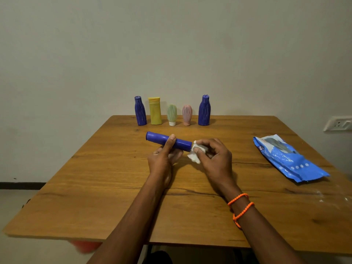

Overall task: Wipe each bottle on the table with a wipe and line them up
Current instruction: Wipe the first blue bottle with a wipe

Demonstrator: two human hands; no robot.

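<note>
My left hand grips a long blue bottle held sideways above the middle of the wooden table. At the bottle's right end, my right hand pinches a crumpled white wipe against it. Several bottles stand upright in a row at the table's far edge: a dark blue bottle, a yellow bottle, a green tube on its white cap, a pink tube on its cap, and another dark blue bottle.
A blue pack of wipes lies flat on the table's right side. A wall stands close behind the far edge, with a socket plate at the right. The table's front edge is near my forearms.
</note>
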